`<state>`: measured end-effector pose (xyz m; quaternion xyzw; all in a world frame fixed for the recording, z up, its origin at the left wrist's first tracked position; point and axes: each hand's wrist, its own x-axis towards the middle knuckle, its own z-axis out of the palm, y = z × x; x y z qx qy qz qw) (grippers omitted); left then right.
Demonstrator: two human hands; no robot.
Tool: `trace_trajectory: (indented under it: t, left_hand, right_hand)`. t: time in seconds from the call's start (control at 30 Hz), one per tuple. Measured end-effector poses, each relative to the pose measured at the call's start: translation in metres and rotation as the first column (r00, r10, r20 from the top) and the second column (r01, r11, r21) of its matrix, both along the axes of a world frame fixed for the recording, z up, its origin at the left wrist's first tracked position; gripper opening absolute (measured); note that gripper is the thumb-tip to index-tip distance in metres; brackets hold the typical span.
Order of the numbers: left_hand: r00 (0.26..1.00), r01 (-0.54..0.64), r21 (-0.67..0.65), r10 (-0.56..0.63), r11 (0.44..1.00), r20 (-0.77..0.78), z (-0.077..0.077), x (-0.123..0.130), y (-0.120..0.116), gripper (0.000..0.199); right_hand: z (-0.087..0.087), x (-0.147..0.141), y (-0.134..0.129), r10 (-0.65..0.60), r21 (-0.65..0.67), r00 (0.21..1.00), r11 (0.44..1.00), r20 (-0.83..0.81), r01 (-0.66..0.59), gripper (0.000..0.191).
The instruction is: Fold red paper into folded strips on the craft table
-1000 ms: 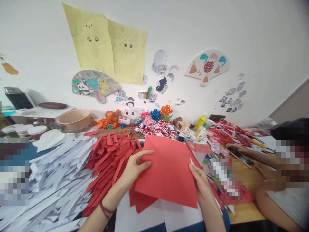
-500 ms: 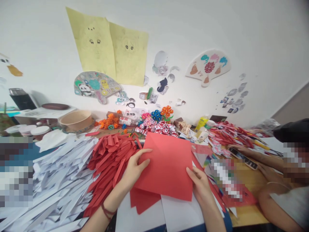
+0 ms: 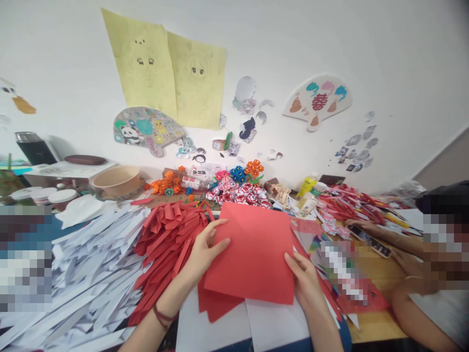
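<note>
A flat square sheet of red paper (image 3: 254,254) is held up between my two hands. My left hand (image 3: 207,247) pinches its left edge, thumb on the front face and the other fingers partly hidden behind. On the right edge, my right hand (image 3: 304,274) grips with the thumb in front. Beneath the sheet, more red paper (image 3: 220,305) lies on white sheets (image 3: 278,325). To the left of my left hand is a heap of folded red strips (image 3: 164,254), beside a larger heap of white strips (image 3: 91,278).
Behind the sheet stand paper flowers (image 3: 238,176) and red-and-white folded pieces (image 3: 249,195). A round tan bowl (image 3: 117,180) is at back left. At right, a person's hands hold a phone (image 3: 370,240) near red strips (image 3: 355,208) and a plastic bag (image 3: 348,278).
The red sheet and both hands have shifted very slightly, and the fingers of my left hand have curled a little more at the left edge. The view has moved slightly.
</note>
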<state>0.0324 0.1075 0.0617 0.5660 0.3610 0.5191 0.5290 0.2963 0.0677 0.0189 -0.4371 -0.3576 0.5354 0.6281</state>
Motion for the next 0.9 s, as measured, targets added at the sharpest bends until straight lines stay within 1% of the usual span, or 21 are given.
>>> trace_trajectory:
  t: [0.03,0.1,0.17,0.2,0.3,0.43,0.5,0.6,0.67,0.8,0.87,0.9]
  left_hand:
    - [0.998,0.004,0.029,-0.002,1.000,-0.057,0.000,0.000,0.000,0.051]
    - [0.981,-0.013,0.096,0.031,0.995,-0.191,-0.002,-0.001,0.000,0.054]
    - [0.955,-0.038,0.142,0.078,0.989,-0.285,-0.004,-0.001,0.001,0.053]
    - [0.949,-0.045,0.148,0.089,0.988,-0.304,-0.005,-0.001,0.002,0.052]
    - [0.950,-0.047,0.113,0.079,0.993,-0.301,-0.008,-0.001,0.004,0.045]
    - [0.963,-0.044,0.019,0.047,0.999,-0.266,-0.006,-0.001,0.004,0.040]
    - [0.976,-0.029,-0.022,0.024,0.999,-0.216,-0.004,-0.001,0.003,0.040]
    - [0.992,0.010,-0.045,-0.016,0.999,-0.125,-0.001,-0.001,0.001,0.042]
    - [0.993,0.000,-0.001,0.000,1.000,-0.115,-0.002,-0.001,0.001,0.040]
    - [0.990,-0.044,0.133,0.061,0.990,-0.129,-0.002,-0.003,0.000,0.038]
    - [0.979,-0.035,0.204,0.075,0.978,-0.192,0.001,-0.006,0.000,0.038]
    - [0.962,-0.027,0.257,0.095,0.966,-0.257,0.003,-0.008,0.001,0.040]
  right_hand:
    - [-0.002,0.001,0.001,-0.012,-0.001,1.000,1.000,0.002,0.012,0.027]
    - [-0.005,0.002,0.003,-0.054,0.012,0.998,0.998,0.018,0.054,0.025]
    - [-0.008,0.003,0.006,-0.140,0.074,0.989,0.988,0.051,0.136,0.023]
    - [-0.009,0.002,0.007,-0.189,0.125,0.979,0.976,0.075,0.179,0.021]
    - [-0.009,0.001,0.008,-0.311,0.292,0.936,0.922,0.166,0.255,0.016]
    - [-0.007,-0.001,0.003,-0.398,0.434,0.869,0.865,0.294,0.250,0.011]
    - [-0.005,-0.004,-0.001,-0.448,0.497,0.828,0.832,0.338,0.247,0.009]
    - [0.002,-0.008,-0.004,-0.528,0.614,0.766,0.756,0.366,0.228,0.003]
    - [0.008,-0.010,-0.006,-0.573,0.677,0.727,0.707,0.378,0.205,0.003]
    - [0.022,-0.011,-0.008,-0.655,0.766,0.651,0.620,0.384,0.172,0.006]
    - [0.030,-0.011,-0.009,-0.689,0.804,0.635,0.569,0.351,0.173,0.008]
    - [0.035,-0.010,-0.008,-0.694,0.810,0.637,0.558,0.336,0.180,0.009]
